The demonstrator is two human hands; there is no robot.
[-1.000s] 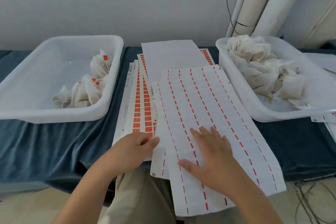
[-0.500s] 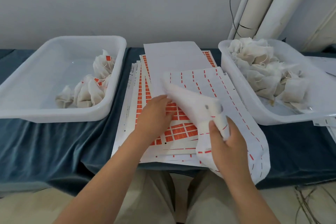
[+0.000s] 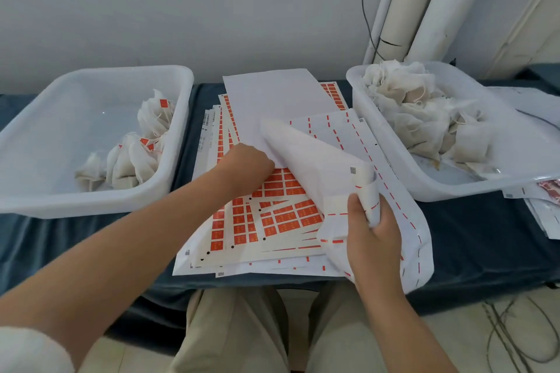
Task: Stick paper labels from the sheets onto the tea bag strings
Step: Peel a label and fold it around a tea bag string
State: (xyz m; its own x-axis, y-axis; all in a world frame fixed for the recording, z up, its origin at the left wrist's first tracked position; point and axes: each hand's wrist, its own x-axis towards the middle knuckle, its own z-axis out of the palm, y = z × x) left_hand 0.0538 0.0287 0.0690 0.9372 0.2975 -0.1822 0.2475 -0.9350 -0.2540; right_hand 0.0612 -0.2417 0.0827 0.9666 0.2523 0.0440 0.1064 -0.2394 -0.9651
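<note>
A stack of label sheets lies on the table between two tubs. My right hand (image 3: 371, 232) grips the curled-up edge of used white backing sheets (image 3: 318, 166) and holds them lifted and folded over. Under them lie sheets of orange labels (image 3: 281, 218). My left hand (image 3: 247, 165) reaches beneath the lifted paper with its fingers hidden, resting on the orange label sheets. Tea bags with orange labels (image 3: 142, 145) sit in the left tub (image 3: 91, 203). Unlabelled tea bags (image 3: 424, 118) fill the right tub (image 3: 448, 191).
A blue cloth (image 3: 485, 236) covers the table. More sheets (image 3: 542, 209) stick out under the right tub. White pipes (image 3: 424, 3) and a cable run up the wall behind. Cables (image 3: 515, 330) lie on the floor at the right. My knees are below the table edge.
My right hand went from lying flat on the backing sheets to gripping and lifting them up and over, uncovering orange label sheets. My left hand moved forward under the raised paper.
</note>
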